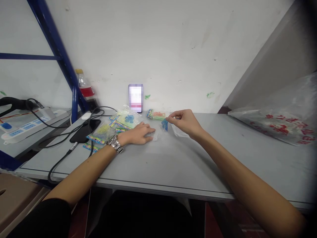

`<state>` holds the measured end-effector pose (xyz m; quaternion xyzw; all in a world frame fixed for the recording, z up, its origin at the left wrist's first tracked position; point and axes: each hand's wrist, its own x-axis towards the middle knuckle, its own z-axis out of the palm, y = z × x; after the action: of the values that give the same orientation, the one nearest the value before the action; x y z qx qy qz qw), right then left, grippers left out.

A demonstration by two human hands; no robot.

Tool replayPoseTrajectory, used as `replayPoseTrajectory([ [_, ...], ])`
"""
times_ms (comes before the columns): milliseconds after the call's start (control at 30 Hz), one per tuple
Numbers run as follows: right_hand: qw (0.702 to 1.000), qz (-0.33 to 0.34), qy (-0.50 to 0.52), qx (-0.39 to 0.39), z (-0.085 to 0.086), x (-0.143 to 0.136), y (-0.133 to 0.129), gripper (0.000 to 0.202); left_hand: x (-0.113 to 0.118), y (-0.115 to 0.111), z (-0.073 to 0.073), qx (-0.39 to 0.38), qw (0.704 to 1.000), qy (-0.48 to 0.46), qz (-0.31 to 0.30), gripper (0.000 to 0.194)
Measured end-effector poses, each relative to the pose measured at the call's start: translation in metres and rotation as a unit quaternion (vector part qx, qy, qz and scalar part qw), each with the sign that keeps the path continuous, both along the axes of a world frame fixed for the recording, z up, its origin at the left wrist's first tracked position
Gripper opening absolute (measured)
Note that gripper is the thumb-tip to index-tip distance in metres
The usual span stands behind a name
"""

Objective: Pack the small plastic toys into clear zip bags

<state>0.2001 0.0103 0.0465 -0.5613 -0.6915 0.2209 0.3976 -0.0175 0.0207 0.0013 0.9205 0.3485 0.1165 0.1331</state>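
Note:
My right hand (184,121) is closed in a pinch, thumb and forefinger together at the top of a small blue plastic piece (164,125), which hangs just above the table. My left hand (140,134), with a metal watch (116,144) at the wrist, lies flat with its fingers stretched out. Under its fingertips is a crumpled clear plastic bag (155,136). A thin white sheet (179,131) lies beneath my right hand. Left of my left hand, several clear packets with colourful header strips (96,138) overlap; a similar blue shape (129,119) shows inside one.
A lit phone (136,98) leans on the wall near a packet with an orange piece (158,114). At left are a dark phone (85,131), black cables (66,133), a cola bottle (86,89) and a power strip (34,125). A plastic bag (277,122) lies at right.

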Motion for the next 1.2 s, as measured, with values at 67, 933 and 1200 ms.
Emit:
replayPoseTrajectory([
  [67,1.000,0.006,-0.001,0.000,0.000,-0.002,-0.001,0.020,0.000,0.000,-0.001,0.002,1.000,-0.004,0.016,0.041],
  [933,0.990,0.009,0.051,-0.130,-0.024,-0.022,-0.001,0.017,0.011,-0.010,-0.006,-0.015,0.995,-0.055,0.085,0.095],
  [1200,0.982,-0.028,-0.103,-0.154,-0.017,-0.013,0.002,0.018,0.011,-0.013,-0.002,0.005,0.996,0.005,0.091,0.095],
])
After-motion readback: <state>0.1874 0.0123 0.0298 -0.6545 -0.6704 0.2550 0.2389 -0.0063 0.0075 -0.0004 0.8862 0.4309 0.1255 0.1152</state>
